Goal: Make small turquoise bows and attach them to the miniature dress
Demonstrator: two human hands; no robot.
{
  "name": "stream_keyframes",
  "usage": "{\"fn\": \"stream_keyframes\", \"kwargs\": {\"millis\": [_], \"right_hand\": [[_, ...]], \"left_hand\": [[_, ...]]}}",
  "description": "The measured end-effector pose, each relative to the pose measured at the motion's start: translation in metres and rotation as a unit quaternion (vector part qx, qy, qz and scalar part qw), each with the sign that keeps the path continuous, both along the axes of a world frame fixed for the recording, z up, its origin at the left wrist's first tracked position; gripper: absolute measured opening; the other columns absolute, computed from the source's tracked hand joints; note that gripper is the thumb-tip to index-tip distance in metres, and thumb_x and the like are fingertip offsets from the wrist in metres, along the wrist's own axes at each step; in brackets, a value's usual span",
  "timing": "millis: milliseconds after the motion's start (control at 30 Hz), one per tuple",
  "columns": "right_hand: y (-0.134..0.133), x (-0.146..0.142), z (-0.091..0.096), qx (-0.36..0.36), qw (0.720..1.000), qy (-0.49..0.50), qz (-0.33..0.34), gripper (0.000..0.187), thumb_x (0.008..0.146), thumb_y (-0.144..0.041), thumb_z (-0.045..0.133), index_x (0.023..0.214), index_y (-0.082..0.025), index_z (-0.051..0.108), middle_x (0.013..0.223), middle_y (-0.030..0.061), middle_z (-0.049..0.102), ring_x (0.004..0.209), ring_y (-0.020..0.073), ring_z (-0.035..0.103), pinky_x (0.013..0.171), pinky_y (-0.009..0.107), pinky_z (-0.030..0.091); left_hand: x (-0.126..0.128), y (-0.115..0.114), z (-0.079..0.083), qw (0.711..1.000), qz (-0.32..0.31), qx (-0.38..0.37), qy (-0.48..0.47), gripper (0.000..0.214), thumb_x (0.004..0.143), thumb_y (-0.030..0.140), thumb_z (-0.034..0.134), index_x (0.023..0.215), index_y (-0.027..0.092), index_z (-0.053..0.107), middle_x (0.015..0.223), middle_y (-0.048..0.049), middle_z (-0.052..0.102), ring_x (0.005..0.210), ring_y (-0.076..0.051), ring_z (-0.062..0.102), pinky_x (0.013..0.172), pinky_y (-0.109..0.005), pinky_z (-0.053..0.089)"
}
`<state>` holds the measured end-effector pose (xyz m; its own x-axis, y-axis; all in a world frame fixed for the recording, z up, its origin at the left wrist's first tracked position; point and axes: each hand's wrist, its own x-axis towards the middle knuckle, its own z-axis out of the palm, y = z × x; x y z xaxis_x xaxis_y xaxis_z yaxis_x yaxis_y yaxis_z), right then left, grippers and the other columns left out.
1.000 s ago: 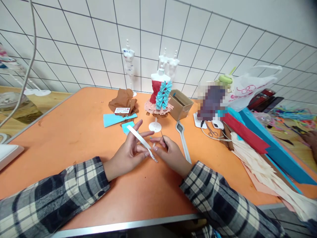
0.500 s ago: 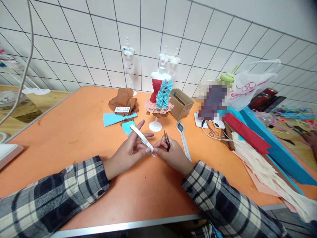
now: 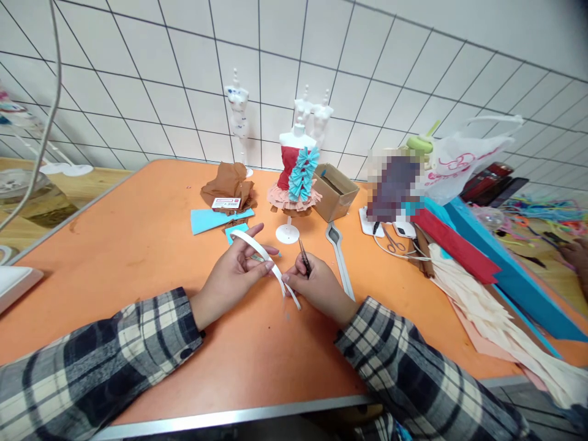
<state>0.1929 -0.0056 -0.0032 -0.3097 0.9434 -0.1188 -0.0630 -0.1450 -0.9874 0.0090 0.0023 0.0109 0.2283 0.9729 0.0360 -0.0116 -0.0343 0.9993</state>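
Note:
My left hand [image 3: 234, 274] and my right hand [image 3: 312, 285] meet over the orange table [image 3: 138, 245]. Between them curves a narrow white strip [image 3: 264, 257]; my left fingers pinch its upper part and my right thumb and forefinger pinch its lower end. My right hand also grips thin dark tweezers [image 3: 304, 258], points up. Just behind the hands stands a small white mannequin [image 3: 294, 177] in a red bodice with turquoise ruffles and a pink skirt.
Turquoise paper [image 3: 215, 219] and crumpled brown paper [image 3: 228, 182] lie behind my left hand. A cardboard box [image 3: 337, 192], a grey tool [image 3: 340, 260], scissors [image 3: 391, 242], and stacked red, blue and cream sheets [image 3: 463, 257] fill the right. Another person's hand [image 3: 576, 254] shows far right.
The white strip went from straight to bent in an arc, its lower end pulled down by my right fingers. Both hands stayed in nearly the same place.

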Motion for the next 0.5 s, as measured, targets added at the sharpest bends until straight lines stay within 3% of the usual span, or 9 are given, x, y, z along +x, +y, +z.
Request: {"fn": "stream_keyframes", "kwargs": {"millis": [267,333,433,500], "right_hand": [[0.0,0.001,-0.002,0.039,0.997,-0.059,-0.005,0.036,0.076,-0.031,0.064,0.073,-0.024,0.028,0.066,-0.0044,0.061,0.051,0.0126,0.058,0.046,0.023,0.041],[0.0,0.003,0.002,0.091,0.987,-0.124,-0.035,0.035,0.079,-0.034,0.062,0.071,-0.023,0.03,0.071,-0.0016,0.062,0.06,0.0134,0.058,0.055,0.026,0.044],[-0.001,0.01,0.01,0.214,0.945,-0.211,-0.125,0.031,0.09,-0.043,0.049,0.07,-0.021,0.04,0.078,0.0024,0.058,0.076,0.0159,0.056,0.069,0.029,0.045],[-0.003,0.014,0.012,0.239,0.942,-0.203,-0.115,0.041,0.096,-0.05,0.033,0.07,-0.021,0.044,0.073,0.0015,0.053,0.07,0.0148,0.053,0.066,0.028,0.045]], "left_hand": [[-0.002,0.003,-0.003,0.999,-0.028,-0.026,-0.016,0.094,0.071,0.026,0.078,0.148,0.025,0.023,0.108,-0.0061,0.063,0.075,-0.014,0.07,0.078,-0.033,0.056],[-0.002,0.004,-0.003,0.999,-0.022,-0.02,-0.012,0.093,0.071,0.025,0.078,0.148,0.026,0.024,0.111,-0.0067,0.062,0.074,-0.013,0.07,0.078,-0.033,0.056],[-0.003,0.005,-0.002,1.0,-0.001,-0.012,-0.012,0.092,0.071,0.026,0.078,0.147,0.028,0.026,0.117,-0.0076,0.06,0.075,-0.013,0.069,0.081,-0.035,0.057],[-0.004,0.007,-0.002,1.0,0.012,-0.014,-0.016,0.092,0.071,0.026,0.078,0.147,0.028,0.026,0.119,-0.008,0.06,0.077,-0.013,0.07,0.084,-0.038,0.057]]}}
